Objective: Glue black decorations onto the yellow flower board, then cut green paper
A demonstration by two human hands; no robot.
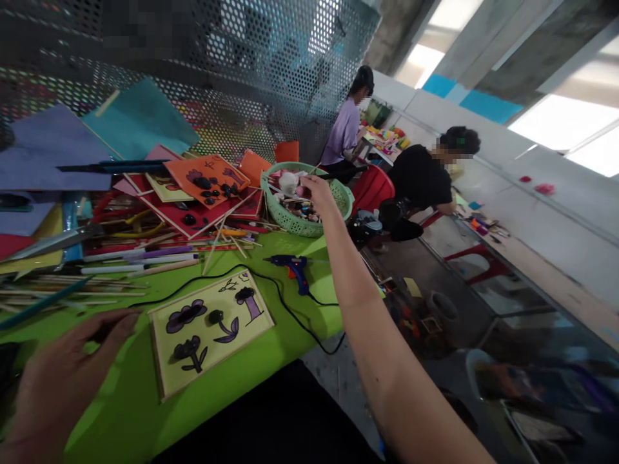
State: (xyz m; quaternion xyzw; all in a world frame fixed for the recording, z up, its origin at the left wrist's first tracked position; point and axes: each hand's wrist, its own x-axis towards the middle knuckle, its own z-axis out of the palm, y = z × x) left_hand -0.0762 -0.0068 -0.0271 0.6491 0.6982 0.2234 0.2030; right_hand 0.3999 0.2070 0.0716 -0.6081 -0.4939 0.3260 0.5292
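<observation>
My right hand reaches into a green basket of small mixed items, its fingers bent beside a white bundle; what they hold, if anything, is too small to tell. Over the green table at the lower left, my left hand has its thumb and fingertips together, and nothing can be made out between them. Just right of it lies a yellow card with a thin stick frame, purple and black flower drawings and dark raised pieces. A blue glue gun rests between card and basket.
A black cord loops past the card. Pens, sticks and scissors lie at the left, near an orange card and a teal sheet. Behind the basket stands a perforated metal panel. Two people sit at tables farther right.
</observation>
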